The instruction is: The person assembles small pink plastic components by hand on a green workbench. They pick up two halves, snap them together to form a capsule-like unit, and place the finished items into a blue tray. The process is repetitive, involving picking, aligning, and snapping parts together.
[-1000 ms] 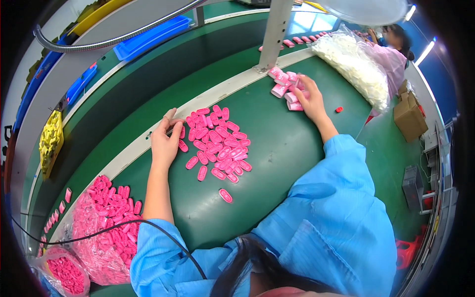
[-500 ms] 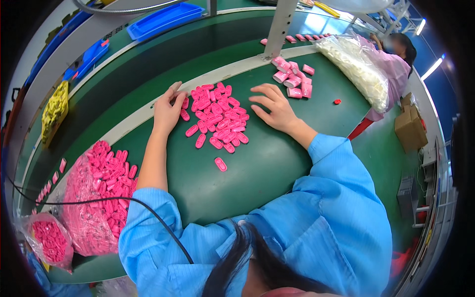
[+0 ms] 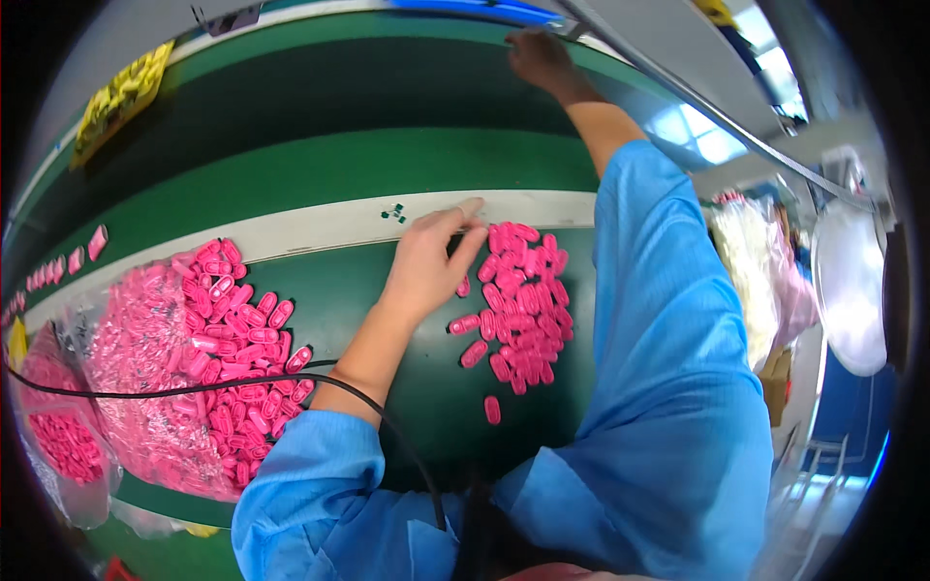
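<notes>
My left hand (image 3: 436, 257) rests at the white rail (image 3: 320, 230), fingers and thumb apart and nothing seen between them. It lies beside the upper left of a pile of small pink oval plastic pieces (image 3: 528, 315). One pink piece shows just below its thumb, and another lies alone below the pile. My right arm stretches far across the green belt, and my right hand (image 3: 547, 66) is near the far edge, below a blue tray (image 3: 475, 10). That hand is dark and blurred, so its grip is not clear.
At left, a clear bag (image 3: 145, 358) spills more pink pieces onto the green table; a smaller bag (image 3: 63, 436) stands beside it. A black cable (image 3: 194, 389) crosses over them. Pink pieces line the belt's left end. A yellow-filled tray (image 3: 121, 97) sits far left, a bag of white pieces (image 3: 744, 276) at right.
My right hand has gone from beside the pink pile to the far edge near the blue tray. My left hand stays by the pile. The view has swung to the left.
</notes>
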{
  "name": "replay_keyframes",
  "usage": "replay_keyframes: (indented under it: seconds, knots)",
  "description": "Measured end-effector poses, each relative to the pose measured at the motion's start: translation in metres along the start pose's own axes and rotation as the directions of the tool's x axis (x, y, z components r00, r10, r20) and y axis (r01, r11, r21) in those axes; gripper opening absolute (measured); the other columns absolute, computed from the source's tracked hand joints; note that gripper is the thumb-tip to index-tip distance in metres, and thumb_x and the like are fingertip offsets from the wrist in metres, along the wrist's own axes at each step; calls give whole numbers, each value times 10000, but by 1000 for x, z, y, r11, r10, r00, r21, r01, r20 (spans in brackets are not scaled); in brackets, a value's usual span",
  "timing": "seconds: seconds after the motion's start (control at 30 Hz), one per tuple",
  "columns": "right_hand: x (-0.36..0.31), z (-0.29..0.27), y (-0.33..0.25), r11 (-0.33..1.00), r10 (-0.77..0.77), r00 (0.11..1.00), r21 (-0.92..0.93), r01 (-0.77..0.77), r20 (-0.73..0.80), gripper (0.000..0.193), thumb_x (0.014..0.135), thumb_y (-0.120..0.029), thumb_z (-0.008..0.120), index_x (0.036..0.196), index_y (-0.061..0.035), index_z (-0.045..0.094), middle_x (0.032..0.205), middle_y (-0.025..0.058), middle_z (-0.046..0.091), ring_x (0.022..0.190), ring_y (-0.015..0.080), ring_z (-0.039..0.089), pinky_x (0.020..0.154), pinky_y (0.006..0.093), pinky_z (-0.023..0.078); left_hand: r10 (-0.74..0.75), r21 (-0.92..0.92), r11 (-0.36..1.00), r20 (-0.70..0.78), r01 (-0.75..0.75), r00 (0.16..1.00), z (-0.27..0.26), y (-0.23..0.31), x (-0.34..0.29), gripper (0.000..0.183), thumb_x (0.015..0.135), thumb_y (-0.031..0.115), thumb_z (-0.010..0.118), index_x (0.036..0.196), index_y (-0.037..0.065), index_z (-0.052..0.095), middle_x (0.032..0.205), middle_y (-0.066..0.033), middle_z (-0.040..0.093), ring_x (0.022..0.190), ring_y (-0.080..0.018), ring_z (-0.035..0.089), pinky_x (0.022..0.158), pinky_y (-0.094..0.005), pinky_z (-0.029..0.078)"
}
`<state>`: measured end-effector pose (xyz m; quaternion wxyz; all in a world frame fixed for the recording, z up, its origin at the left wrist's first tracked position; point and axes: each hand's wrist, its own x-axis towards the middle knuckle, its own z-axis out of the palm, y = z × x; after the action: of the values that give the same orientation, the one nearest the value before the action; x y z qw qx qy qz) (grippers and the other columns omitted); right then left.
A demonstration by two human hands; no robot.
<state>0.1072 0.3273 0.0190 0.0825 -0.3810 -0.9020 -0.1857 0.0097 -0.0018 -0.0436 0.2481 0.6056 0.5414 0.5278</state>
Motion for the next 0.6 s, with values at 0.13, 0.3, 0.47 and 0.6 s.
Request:
replay_keyframes:
  seconds: [0.13, 0.3, 0.47, 0.6]
  knots:
    - [60, 57, 26, 993, 7, 990, 121, 10, -142, 365, 789, -194, 522, 1142, -118, 568, 1141, 174, 567, 1071, 324, 535, 926, 424, 418, -32, -91, 995, -7, 31, 999, -5, 3, 2, 305, 820, 115, 597, 1109, 20, 578, 902, -123, 652, 863, -267, 626, 798, -331, 471]
    - [149, 100, 24, 993, 22, 998, 120, -16, -56, 507, 783, -216, 541, 1273, -113, 459, 1254, 166, 499, 1175, 315, 460, 1011, 407, 347, -27, -46, 999, -10, 26, 1000, -8, 3, 3, 313, 811, 168, 623, 1101, 59, 577, 875, -97, 638, 863, -290, 599, 797, -374, 464]
    - [188, 166, 55, 994, 58, 980, 97, -40, -191, 514, 784, -281, 575, 1266, -136, 475, 1217, 155, 532, 1146, 313, 487, 999, 387, 357, 0, -165, 986, 18, 3, 1000, -11, -3, 6, 306, 793, 158, 649, 1078, 63, 591, 869, -138, 618, 840, -308, 589, 784, -380, 461]
    - [186, 144, 39, 923, -149, 968, 324, 209, -201, 375, 795, -297, 588, 1133, -136, 593, 1087, 134, 614, 1054, 297, 554, 948, 394, 392, -9, -92, 996, -10, 8, 1000, -11, -3, 5, 268, 801, 166, 634, 1044, 59, 599, 818, -141, 602, 823, -312, 584, 787, -384, 457]
